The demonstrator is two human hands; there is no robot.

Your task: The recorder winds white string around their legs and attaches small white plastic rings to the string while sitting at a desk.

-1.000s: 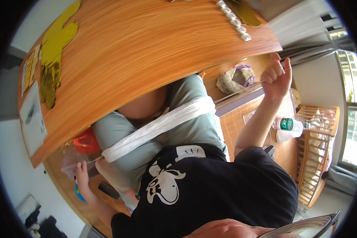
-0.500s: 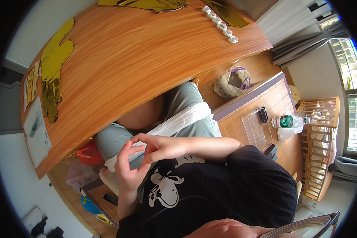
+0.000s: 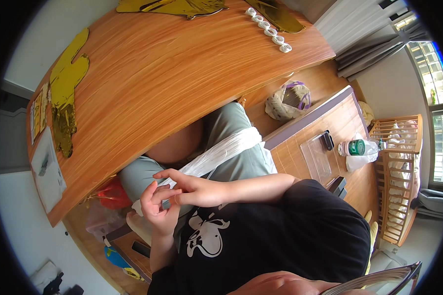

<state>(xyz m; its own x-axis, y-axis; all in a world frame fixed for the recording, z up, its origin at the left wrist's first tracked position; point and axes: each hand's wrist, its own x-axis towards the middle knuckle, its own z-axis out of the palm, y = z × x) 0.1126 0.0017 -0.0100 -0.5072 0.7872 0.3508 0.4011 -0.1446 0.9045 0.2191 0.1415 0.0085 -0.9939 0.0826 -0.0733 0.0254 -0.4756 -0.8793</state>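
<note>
Work with left hand (image 3: 158,211) and right hand (image 3: 198,190) close together, half-curled and partly open; cannot tell of any strand pinched between. Keep white string bundle (image 3: 222,154) flat across both thighs (image 3: 229,122) to avoid snags. Unlike a second ago: brought together from wide apart.

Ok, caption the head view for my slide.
Left hand and right hand close together over white strands across the trousers; white coils on the table.
</note>
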